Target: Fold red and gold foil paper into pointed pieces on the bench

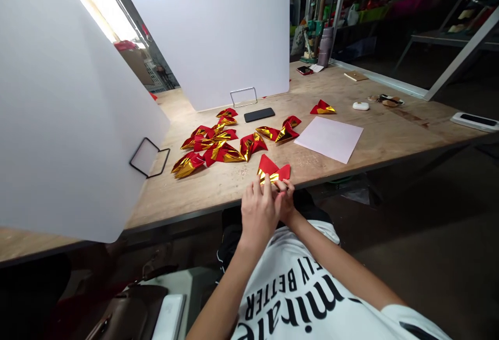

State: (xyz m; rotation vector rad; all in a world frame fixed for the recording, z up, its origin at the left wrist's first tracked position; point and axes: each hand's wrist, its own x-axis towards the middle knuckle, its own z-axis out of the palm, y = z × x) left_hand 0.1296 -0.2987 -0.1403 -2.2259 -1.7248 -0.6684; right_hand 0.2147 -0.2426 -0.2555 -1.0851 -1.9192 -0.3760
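Note:
At the table's front edge, both hands are on a piece of folded red and gold foil paper (266,165). My left hand (259,206) lies over its near left part, fingers bent onto the gold side. Close against it, my right hand (287,200) pinches the near right part, its fingers partly behind the left hand. Two red points of the paper stick out beyond the fingers. Just past the hands, several finished-looking red and gold folded paper pieces (223,153) lie in a loose cluster, and one more folded piece (323,107) sits apart at the right.
A white paper sheet (329,139) lies right of the hands. Behind the cluster is a black phone (259,115). White boards (234,28) stand at the back and left on wire bookends (149,158). A white earbud case (360,106) and a purple bottle (325,46) are farther right.

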